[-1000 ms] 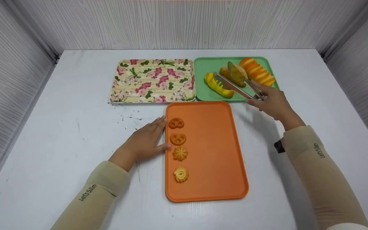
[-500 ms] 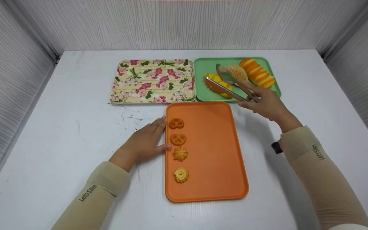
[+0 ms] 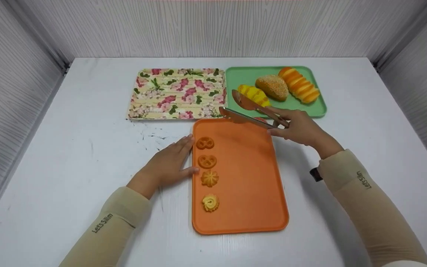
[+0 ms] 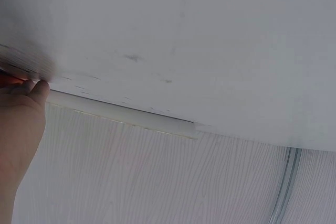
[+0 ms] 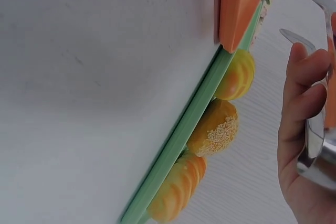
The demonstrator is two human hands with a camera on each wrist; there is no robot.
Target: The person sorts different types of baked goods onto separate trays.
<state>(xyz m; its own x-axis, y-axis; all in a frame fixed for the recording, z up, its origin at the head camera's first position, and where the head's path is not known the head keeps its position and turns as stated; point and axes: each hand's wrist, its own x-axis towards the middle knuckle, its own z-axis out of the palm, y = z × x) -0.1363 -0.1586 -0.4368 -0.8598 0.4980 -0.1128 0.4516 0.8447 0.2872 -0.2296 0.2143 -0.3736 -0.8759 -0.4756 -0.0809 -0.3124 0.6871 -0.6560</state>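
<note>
My right hand [image 3: 300,126] grips metal tongs [image 3: 248,120], whose spread arms hold nothing. They reach over the far edge of the orange tray [image 3: 247,178] and overlap the yellow bread [image 3: 252,94] in the head view. Curled fingers wrap the tongs' handle [image 5: 315,135] in the right wrist view. My left hand [image 3: 167,165] rests at the orange tray's left rim, fingers straight and thumb on the edge. Down that tray's left side lie two pretzel-shaped cookies [image 3: 205,143], a flower-shaped cookie [image 3: 209,178] and a round swirled cookie [image 3: 210,203].
Behind on the right, a green tray [image 3: 241,74] also bears a sesame-topped bun [image 3: 272,87] and a ridged orange-and-cream loaf [image 3: 298,85]. A flowered tray [image 3: 178,94] sits to its left. Pale walls [image 3: 213,29] enclose the white table [image 3: 80,148].
The right hand has drawn the tongs from over the sesame bun, across the yellow bread, toward the orange tray's far edge. The left hand stays where it was.
</note>
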